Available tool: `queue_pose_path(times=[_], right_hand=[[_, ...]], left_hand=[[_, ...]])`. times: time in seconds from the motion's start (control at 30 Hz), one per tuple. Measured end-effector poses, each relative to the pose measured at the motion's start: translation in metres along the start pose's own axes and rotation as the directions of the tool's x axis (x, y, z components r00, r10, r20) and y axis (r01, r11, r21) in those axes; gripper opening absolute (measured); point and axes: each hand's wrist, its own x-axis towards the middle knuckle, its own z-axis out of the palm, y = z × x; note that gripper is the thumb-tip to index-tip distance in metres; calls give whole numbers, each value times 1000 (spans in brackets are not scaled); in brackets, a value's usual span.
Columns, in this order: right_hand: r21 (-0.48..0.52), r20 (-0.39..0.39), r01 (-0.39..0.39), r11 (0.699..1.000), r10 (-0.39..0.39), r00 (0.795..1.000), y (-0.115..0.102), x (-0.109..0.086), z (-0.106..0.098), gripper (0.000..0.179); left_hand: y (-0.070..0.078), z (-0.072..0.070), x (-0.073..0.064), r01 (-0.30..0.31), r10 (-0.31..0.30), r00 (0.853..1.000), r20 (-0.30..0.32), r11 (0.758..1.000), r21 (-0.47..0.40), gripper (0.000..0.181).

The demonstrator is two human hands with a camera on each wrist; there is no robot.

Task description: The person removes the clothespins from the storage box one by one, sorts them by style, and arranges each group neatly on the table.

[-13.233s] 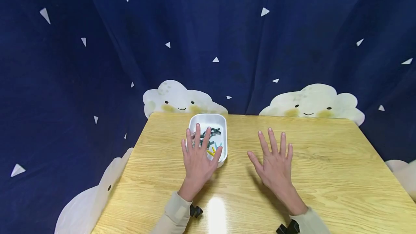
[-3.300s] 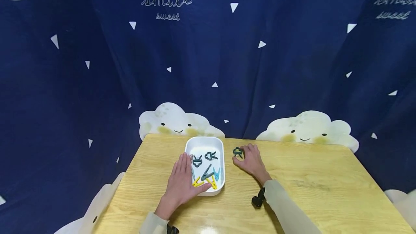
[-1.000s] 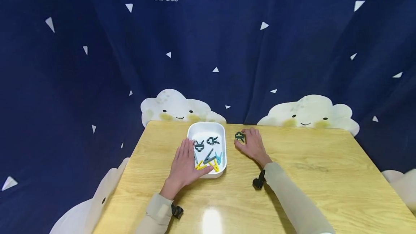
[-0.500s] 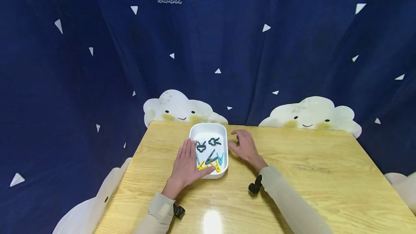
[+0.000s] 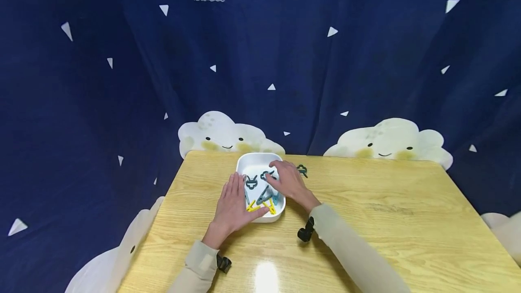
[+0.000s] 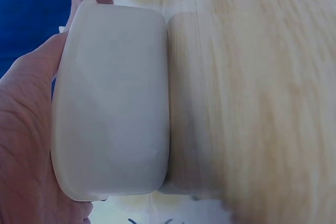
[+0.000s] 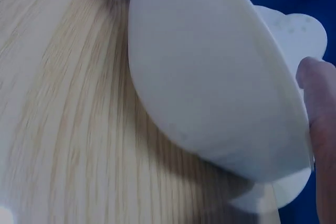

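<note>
A white plastic tray (image 5: 266, 219) holds several spring clips. My left hand (image 5: 233, 207) lies along its left side, fingers straight, thumb stretched over the near rim. Over the tray's right side reaches my right hand (image 5: 291, 183), thumb and forefinger spread about a dark green clip (image 5: 265, 176) inside. Another dark green clip (image 5: 252, 183) sits left of that one. Nearer me are a grey-green clip (image 5: 263, 196), a light blue clip (image 5: 276, 199) partly covered by the right hand, and yellow clips (image 5: 271, 207). In the right wrist view the tray's wall (image 7: 205, 77) hides the clips.
A dark green clip (image 5: 302, 170) lies on the wooden table (image 5: 390, 225), just right of the tray and behind my right hand. At the table's far edge hangs a dark blue curtain (image 5: 366, 58) with printed clouds.
My right hand has let go of the dark green clip on the table and moved left over the tray. My left hand stays at the tray's left side.
</note>
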Motion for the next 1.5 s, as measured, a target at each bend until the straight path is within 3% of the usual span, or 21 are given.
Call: queue_pose_path(times=[0.3, 0.57, 0.77, 1.13, 1.33, 1.5], right_hand=[[-71, 148, 10, 997, 1, 989, -29, 22, 19, 46], [-151, 276, 1, 989, 41, 960, -31, 28, 24, 61], [-248, 351, 3, 969, 87, 932, -28, 32, 24, 56], [-373, 422, 86, 924, 86, 902, -28, 34, 30, 62], [-394, 455, 90, 915, 109, 884, -29, 32, 33, 60], [-407, 466, 110, 907, 103, 879, -29, 32, 32, 64]], left_hand=[[-7, -1, -5, 17, -17, 1000, -11, 1000, 6, 133], [-4, 2, -3, 9, -9, 1000, 20, 1000, 2, 134], [-2, 5, 1, -9, 9, 1000, 10, 1000, 9, 131], [-2, 4, 4, -19, 19, 1000, -3, 999, 27, 132], [-1, 2, 3, -6, 5, 1000, 25, 1000, 28, 133], [-1, 2, 4, -10, 10, 1000, 10, 999, 37, 133]])
